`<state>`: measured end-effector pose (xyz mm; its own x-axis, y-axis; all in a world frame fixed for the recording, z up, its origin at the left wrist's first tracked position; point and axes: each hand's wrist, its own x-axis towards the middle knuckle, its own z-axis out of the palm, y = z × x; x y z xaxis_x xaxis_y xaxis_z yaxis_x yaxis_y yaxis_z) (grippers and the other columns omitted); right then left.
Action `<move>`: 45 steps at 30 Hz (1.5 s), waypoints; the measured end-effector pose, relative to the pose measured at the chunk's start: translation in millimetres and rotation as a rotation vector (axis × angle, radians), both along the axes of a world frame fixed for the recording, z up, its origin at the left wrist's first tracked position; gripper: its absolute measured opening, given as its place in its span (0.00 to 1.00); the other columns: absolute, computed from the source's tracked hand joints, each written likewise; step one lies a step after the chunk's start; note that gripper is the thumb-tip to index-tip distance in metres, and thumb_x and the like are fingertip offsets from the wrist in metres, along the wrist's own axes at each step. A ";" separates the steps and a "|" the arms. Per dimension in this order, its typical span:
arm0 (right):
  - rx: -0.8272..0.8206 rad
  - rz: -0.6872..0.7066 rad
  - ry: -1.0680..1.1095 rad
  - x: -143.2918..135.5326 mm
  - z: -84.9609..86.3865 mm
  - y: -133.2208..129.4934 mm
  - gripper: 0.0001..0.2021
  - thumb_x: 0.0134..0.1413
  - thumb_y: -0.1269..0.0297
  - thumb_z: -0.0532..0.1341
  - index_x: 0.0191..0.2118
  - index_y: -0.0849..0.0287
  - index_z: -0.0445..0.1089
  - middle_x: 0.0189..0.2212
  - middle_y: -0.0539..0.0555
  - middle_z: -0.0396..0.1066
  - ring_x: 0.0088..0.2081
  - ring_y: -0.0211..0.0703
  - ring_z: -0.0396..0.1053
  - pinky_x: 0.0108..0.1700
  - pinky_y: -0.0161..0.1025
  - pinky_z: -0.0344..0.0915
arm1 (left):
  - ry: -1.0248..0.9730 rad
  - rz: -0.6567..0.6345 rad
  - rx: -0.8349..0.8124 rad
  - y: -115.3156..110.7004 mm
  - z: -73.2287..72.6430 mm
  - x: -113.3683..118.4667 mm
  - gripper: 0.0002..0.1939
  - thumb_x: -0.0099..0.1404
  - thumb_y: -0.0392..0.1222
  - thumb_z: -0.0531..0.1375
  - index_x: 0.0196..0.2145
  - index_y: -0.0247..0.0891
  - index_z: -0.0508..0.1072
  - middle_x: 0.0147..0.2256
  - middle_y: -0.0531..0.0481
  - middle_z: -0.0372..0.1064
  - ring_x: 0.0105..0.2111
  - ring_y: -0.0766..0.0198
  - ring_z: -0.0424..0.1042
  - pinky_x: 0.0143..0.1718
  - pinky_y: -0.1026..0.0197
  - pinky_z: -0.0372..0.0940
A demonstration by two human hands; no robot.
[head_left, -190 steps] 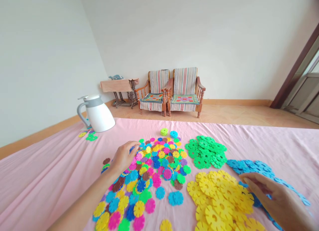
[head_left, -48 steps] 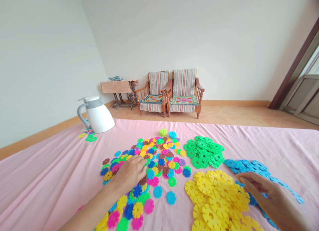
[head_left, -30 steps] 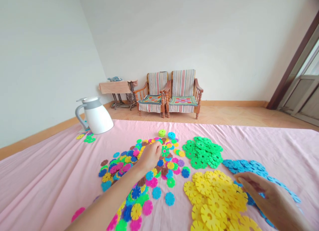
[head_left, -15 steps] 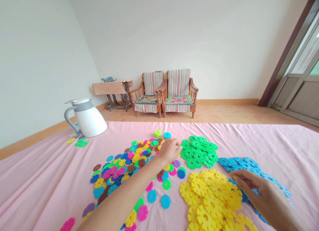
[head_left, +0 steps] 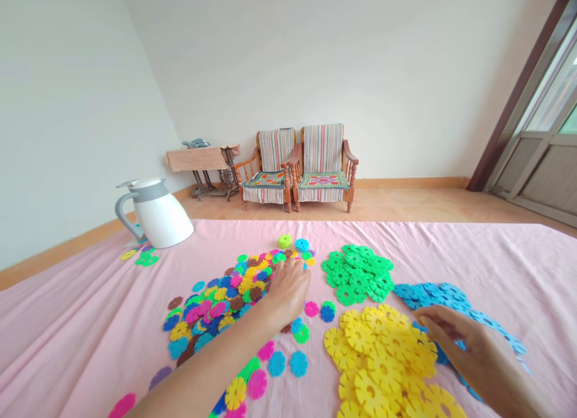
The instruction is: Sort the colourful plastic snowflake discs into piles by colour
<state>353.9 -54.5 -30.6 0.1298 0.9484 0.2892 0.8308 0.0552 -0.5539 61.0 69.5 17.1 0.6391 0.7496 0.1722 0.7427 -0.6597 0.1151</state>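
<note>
While the left hand (head_left: 288,286) covers multicoloured discs (head_left: 218,310), green discs (head_left: 358,274) lie nearby.

A white jug (head_left: 163,221), two armchairs (head_left: 295,158), probably a cloth-draped sewing table (head_left: 197,160).

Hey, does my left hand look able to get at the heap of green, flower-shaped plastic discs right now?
Probably yes: the left hand is just beside the green discs, with a narrow strip of pink cloth between and nothing upright blocking that side.
</note>
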 end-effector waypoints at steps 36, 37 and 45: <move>-0.049 -0.006 -0.063 1.8 -5.5 2.7 0.18 0.56 0.49 0.51 0.35 0.52 0.73 0.31 0.49 0.76 0.30 0.40 0.73 0.30 0.30 0.69 | 0.263 0.112 -0.063 44.2 -5.3 19.7 0.15 0.61 0.27 0.46 0.36 0.32 0.71 0.39 0.38 0.71 0.40 0.52 0.71 0.39 0.55 0.62; -0.048 -0.012 -0.064 1.0 -5.7 2.1 0.18 0.56 0.49 0.50 0.35 0.52 0.73 0.31 0.49 0.76 0.30 0.40 0.73 0.31 0.31 0.69 | 0.272 0.119 -0.067 41.1 -4.0 12.5 0.14 0.60 0.27 0.47 0.33 0.32 0.71 0.37 0.39 0.71 0.38 0.52 0.71 0.37 0.56 0.62; -0.042 -0.027 -0.064 0.3 -9.3 0.9 0.18 0.56 0.49 0.50 0.36 0.52 0.73 0.31 0.49 0.76 0.30 0.41 0.72 0.31 0.32 0.68 | 0.166 0.156 -0.037 53.9 5.1 -25.7 0.14 0.56 0.25 0.49 0.32 0.33 0.73 0.34 0.41 0.71 0.41 0.51 0.68 0.42 0.53 0.61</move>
